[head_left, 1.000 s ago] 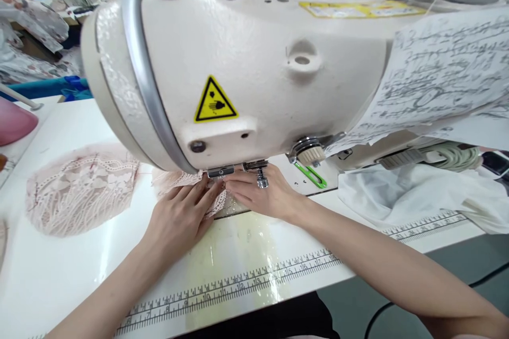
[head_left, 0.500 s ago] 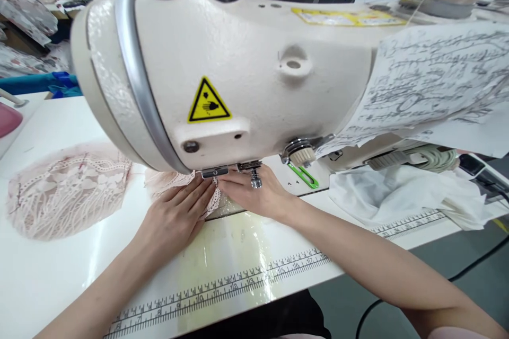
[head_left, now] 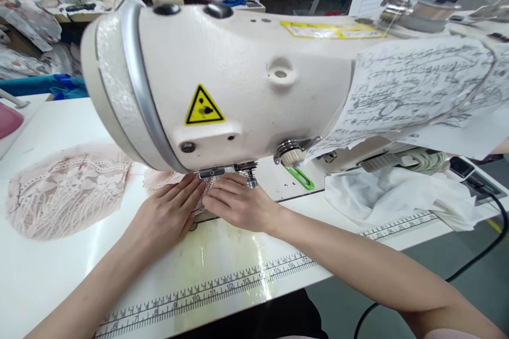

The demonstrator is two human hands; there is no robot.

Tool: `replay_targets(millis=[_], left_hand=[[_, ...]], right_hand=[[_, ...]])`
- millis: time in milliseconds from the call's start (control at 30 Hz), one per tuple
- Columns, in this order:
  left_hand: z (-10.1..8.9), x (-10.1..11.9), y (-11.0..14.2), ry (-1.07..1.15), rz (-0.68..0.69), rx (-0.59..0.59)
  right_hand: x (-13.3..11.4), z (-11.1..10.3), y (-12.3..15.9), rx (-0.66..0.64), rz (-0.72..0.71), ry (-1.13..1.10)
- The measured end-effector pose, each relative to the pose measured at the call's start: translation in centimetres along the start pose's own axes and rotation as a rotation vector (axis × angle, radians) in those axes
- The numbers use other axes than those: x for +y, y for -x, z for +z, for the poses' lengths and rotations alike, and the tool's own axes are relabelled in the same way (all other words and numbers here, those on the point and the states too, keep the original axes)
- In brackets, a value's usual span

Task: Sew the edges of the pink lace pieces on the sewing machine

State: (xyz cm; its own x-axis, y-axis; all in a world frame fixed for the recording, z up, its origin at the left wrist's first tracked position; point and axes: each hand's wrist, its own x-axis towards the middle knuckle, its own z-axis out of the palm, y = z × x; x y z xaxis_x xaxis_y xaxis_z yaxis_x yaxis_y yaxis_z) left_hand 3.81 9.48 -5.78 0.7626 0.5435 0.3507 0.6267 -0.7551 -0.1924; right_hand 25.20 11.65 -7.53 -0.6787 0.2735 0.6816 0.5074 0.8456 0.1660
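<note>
My left hand (head_left: 165, 213) lies flat on a pale pink lace piece (head_left: 157, 179), its fingers stretched toward the presser area under the sewing machine head (head_left: 238, 74). Close by on the right, my right hand (head_left: 243, 205) has its fingers bent and pressed together at the scalloped edge of the same lace, which shows between the two hands. The needle and presser foot are hidden behind the machine head and my fingers. A second lace piece (head_left: 67, 193), rounded and sheer, rests on the table to the left.
A green-handled tool (head_left: 300, 177) lies on the machine bed. White cloth (head_left: 389, 193) is bunched at the right, near a coiled cord (head_left: 425, 161). Handwritten paper (head_left: 405, 90) covers the machine arm. A printed ruler (head_left: 222, 292) runs along the table's front edge.
My right hand has shifted left and toward me, closer to my left hand, with its fingers more bent. Less of the lace edge shows between them. The camera view has tilted slightly.
</note>
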Motion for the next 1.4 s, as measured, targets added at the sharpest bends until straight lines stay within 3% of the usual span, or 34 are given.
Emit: replay_targets(millis=[433, 667, 867, 1133, 1400], left_hand=[[-0.4, -0.1, -0.1, -0.059, 0.003, -0.030], [-0.2, 0.1, -0.1, -0.076, -0.026, -0.029], [0.1, 0.7, -0.2, -0.114, -0.071, -0.034], [0.0, 1.4, -0.5, -0.183, -0.081, -0.036], [-0.4, 1.9, -0.8, -0.191, -0.094, -0.036]], right_hand=[[-0.1, -0.1, 0.0, -0.019, 0.014, -0.086], [0.1, -0.1, 0.1, -0.022, -0.004, -0.034], [-0.1, -0.5, -0.3, 0.013, 0.062, 0.060], [-0.1, -0.7, -0.3, 0.006, 0.081, 0.038], [-0.1, -0.9, 0.2, -0.107, 0.136, 0.071]])
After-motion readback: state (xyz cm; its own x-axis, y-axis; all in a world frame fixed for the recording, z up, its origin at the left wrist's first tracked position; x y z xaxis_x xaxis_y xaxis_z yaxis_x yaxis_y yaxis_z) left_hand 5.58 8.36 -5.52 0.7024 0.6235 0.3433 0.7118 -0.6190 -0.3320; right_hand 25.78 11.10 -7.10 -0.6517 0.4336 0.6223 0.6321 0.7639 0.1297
